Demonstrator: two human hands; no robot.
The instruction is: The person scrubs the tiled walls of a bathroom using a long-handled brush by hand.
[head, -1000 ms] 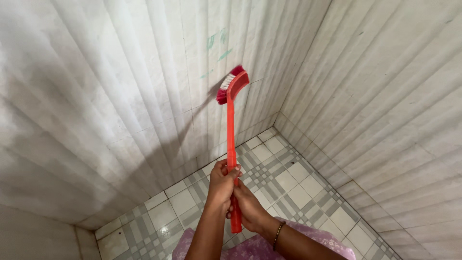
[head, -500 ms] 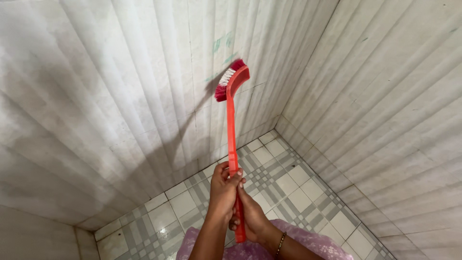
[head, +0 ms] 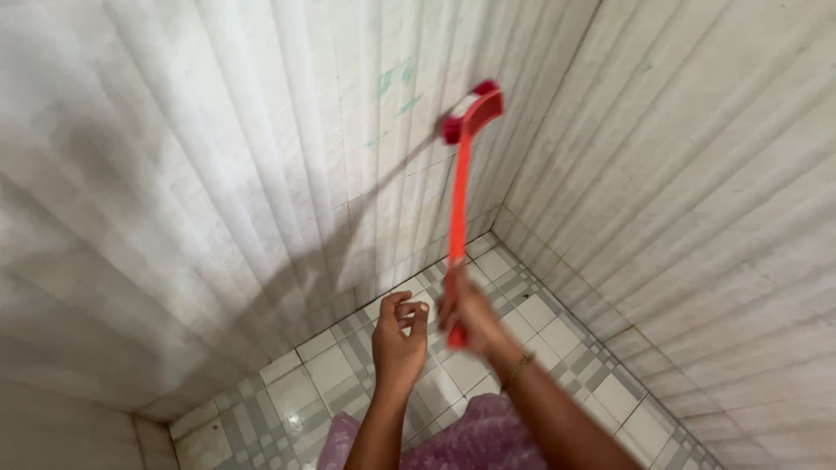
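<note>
Purple garment [head: 470, 439] at the bottom edge. Left hand [head: 399, 341] empty, fingers loosely curled, just beside the handle, not touching. Right hand [head: 468, 315] grips the low end of the red brush [head: 459, 204]. Brush head presses the white tiled wall [head: 261, 157] near the corner, above the floor [head: 540, 322].

Both forearms and the purple garment [head: 470, 439] are cut off by the lower edge. The right hand [head: 470, 315] is motion-blurred, hiding the brush handle's [head: 457, 222] lower end (bristles against the wall indistinct).
</note>
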